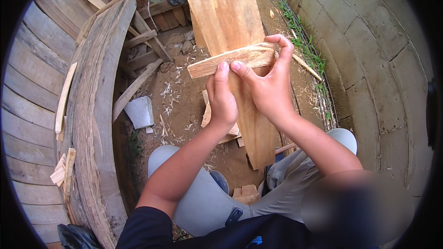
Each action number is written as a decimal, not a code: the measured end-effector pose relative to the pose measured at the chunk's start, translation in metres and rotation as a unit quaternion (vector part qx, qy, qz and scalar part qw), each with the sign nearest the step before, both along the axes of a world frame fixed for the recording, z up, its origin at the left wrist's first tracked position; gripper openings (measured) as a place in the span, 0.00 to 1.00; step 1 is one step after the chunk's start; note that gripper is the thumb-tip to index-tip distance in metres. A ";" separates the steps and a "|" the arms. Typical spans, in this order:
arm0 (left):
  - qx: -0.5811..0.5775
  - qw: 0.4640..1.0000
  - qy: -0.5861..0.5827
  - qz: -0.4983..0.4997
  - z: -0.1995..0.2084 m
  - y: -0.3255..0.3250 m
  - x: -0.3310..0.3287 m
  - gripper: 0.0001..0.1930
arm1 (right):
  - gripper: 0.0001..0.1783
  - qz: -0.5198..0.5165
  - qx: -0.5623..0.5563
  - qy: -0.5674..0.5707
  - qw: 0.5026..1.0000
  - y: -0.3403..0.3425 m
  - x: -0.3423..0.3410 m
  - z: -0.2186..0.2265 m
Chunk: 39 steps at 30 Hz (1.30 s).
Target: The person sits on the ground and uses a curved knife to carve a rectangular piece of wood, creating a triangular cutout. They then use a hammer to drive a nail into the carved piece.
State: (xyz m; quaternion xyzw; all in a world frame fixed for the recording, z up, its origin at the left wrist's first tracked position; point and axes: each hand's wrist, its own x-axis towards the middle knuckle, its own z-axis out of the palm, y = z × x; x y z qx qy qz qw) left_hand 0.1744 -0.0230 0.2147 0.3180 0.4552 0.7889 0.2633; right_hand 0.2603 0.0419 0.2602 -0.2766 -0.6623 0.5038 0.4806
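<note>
Both hands hold up a short, pale piece of wood, its left end narrower and its right end showing swirled grain. My left hand grips it from below, thumb pressed on its near face. On the right side, my right hand has its thumb on the same face and its index finger curled over the right end. The fingers behind the wood are hidden. Beneath the hands a long, wide wooden plank runs away from me, tapering toward my knees.
A thick rough-edged wooden slab stands on the left, with offcuts on it. A grey stone block lies on the dirt among wood shavings. A block wall rises on the right, grass along its foot.
</note>
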 end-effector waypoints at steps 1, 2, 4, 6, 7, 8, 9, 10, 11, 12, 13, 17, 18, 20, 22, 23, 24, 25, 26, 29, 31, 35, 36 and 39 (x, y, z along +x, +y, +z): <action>0.011 1.000 -0.026 -0.005 0.003 0.000 0.002 0.24 | 0.42 0.003 -0.014 0.005 1.000 -0.001 0.001 0.001; 0.022 0.998 -0.051 -0.011 0.010 0.001 0.005 0.24 | 0.42 0.000 -0.010 -0.007 1.000 -0.001 0.001 0.000; 0.011 0.997 -0.070 -0.003 0.012 0.003 0.004 0.24 | 0.41 -0.006 -0.003 -0.028 1.000 -0.003 0.001 0.000; -0.035 0.998 -0.056 0.024 0.008 0.006 -0.003 0.24 | 0.41 0.003 -0.014 -0.021 1.000 -0.006 0.000 0.003; -0.040 0.997 -0.053 0.033 0.008 0.006 -0.003 0.25 | 0.41 0.007 -0.020 -0.018 1.000 -0.007 0.000 0.003; -0.044 0.997 -0.049 0.043 0.008 0.007 -0.002 0.25 | 0.41 0.006 -0.018 -0.021 1.000 -0.006 0.000 0.001; -0.048 0.996 -0.046 0.052 0.007 0.008 -0.001 0.25 | 0.41 0.006 -0.016 -0.025 1.000 -0.005 -0.001 -0.001; -0.047 0.996 -0.047 0.056 0.008 0.008 0.000 0.25 | 0.41 0.006 -0.015 -0.027 0.999 -0.004 -0.001 -0.003; -0.046 0.996 -0.048 0.059 0.010 0.008 0.002 0.25 | 0.41 0.004 -0.012 -0.034 0.999 -0.004 -0.001 -0.003; -0.045 0.996 -0.050 0.063 0.011 0.008 0.002 0.25 | 0.41 0.001 -0.009 -0.040 0.999 -0.004 -0.001 -0.003; -0.049 0.996 -0.051 0.061 0.010 0.008 0.003 0.25 | 0.41 -0.003 -0.005 -0.047 0.999 -0.004 -0.001 -0.003; -0.063 0.995 -0.051 0.054 0.010 0.007 0.002 0.25 | 0.42 -0.009 0.004 -0.056 0.998 -0.002 -0.001 -0.007; -0.065 0.995 -0.051 0.052 0.010 0.007 0.002 0.25 | 0.42 -0.005 -0.003 -0.052 0.999 -0.002 -0.001 -0.007; -0.063 0.995 -0.046 0.058 0.009 0.007 0.002 0.26 | 0.42 -0.004 -0.008 -0.050 0.999 -0.003 -0.002 -0.006; -0.067 0.995 -0.047 0.059 0.006 0.006 0.001 0.26 | 0.42 -0.009 -0.002 -0.055 0.998 -0.006 -0.001 -0.003; -0.072 0.995 -0.051 0.056 0.004 0.006 0.000 0.26 | 0.42 -0.001 -0.013 -0.051 0.999 -0.005 -0.001 -0.004; -0.077 0.994 -0.054 0.054 0.003 0.005 -0.001 0.26 | 0.41 0.006 -0.024 -0.046 0.999 -0.004 -0.002 -0.006; -0.078 0.994 -0.052 0.057 0.003 0.006 0.000 0.26 | 0.41 0.012 -0.035 -0.042 0.998 -0.003 -0.001 -0.007; -0.079 0.994 -0.049 0.059 0.004 0.007 0.001 0.26 | 0.41 0.009 -0.035 -0.045 0.998 -0.002 0.000 -0.007; -0.080 0.994 -0.045 0.061 0.005 0.008 0.002 0.26 | 0.40 0.007 -0.039 -0.047 0.998 -0.003 0.000 -0.006; -0.084 0.994 -0.034 0.063 0.007 0.007 0.003 0.26 | 0.40 0.011 -0.047 -0.042 0.998 -0.002 0.000 -0.005; -0.108 0.994 0.003 0.022 0.005 0.006 0.002 0.27 | 0.39 0.015 -0.087 -0.020 0.996 -0.002 0.001 0.000; -0.114 0.993 0.011 -0.002 0.004 0.006 -0.002 0.27 | 0.39 0.023 -0.101 0.001 0.995 0.004 -0.001 0.001; -0.099 0.995 0.031 0.004 0.003 0.007 -0.009 0.27 | 0.40 0.033 -0.109 0.021 0.993 -0.002 0.005 0.007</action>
